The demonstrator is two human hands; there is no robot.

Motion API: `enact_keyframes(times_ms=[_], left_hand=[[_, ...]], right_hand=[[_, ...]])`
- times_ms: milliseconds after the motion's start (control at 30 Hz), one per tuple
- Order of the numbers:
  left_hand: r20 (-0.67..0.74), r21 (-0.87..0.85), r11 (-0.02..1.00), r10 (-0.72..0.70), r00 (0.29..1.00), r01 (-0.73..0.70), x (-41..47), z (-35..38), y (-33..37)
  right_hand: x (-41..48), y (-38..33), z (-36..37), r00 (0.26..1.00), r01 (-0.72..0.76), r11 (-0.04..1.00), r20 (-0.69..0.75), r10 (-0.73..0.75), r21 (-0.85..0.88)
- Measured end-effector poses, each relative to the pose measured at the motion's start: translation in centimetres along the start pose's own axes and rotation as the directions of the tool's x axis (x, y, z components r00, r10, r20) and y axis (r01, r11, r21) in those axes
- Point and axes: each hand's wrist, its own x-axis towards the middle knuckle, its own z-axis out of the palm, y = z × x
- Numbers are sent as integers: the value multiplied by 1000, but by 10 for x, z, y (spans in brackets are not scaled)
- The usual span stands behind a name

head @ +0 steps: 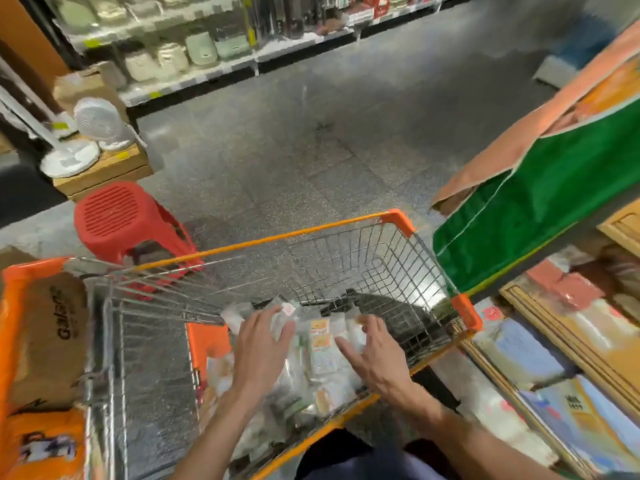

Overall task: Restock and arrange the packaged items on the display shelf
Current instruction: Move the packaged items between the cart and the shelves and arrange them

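Two bare forearms are seen nearest, reaching into the wire cart (pixel 277 241). The display shelf (pixel 540 344) is set along the cart's right side. The packaged items (pixel 322 344) are heaped at the cart's near end, directly under both hands. The left hand (pixel 263 341) is laid flat on them with fingers straight; the right hand (pixel 375 356) is spread over them, nothing gripped, and is judged nearer the shelf.

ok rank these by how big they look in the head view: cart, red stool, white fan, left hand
1. cart, by far
2. red stool
3. left hand and white fan: look about alike, and the hand is nearer the camera, so unranked
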Motion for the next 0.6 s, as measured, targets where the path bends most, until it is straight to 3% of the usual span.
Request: enact_keyframes(times_ms=[100,167,233,300,333,400,500,600], left_hand=[[102,-9,957,288,952,-288,20,44,79],[231,-49,862,501,834,-504,16,100,143],[303,-74,796,591,747,-600,10,140,171],[359,-142,714,683,636,-686,-13,196,219],[355,-149,679,716,602,-719,-20,213,231],[423,-167,612,753,504,-773,-46,256,275],[591,-246,626,702,397,-740,-81,309,329],[727,-113,594,596,341,-796,-111,368,377]], right_hand=[[-20,51,-52,977,-131,985,-153,147,111],[-48,105,-97,893,-267,943,-315,320,198],[-68,143,-120,843,-391,901,-319,433,189],[-105,197,-145,758,-572,795,-239,607,203],[-114,211,-152,732,-598,772,-245,636,217],[-141,253,-172,607,-634,713,-379,699,300],[-170,312,-199,468,-687,613,-408,784,391],[-191,372,-223,426,-728,569,-398,812,382]])
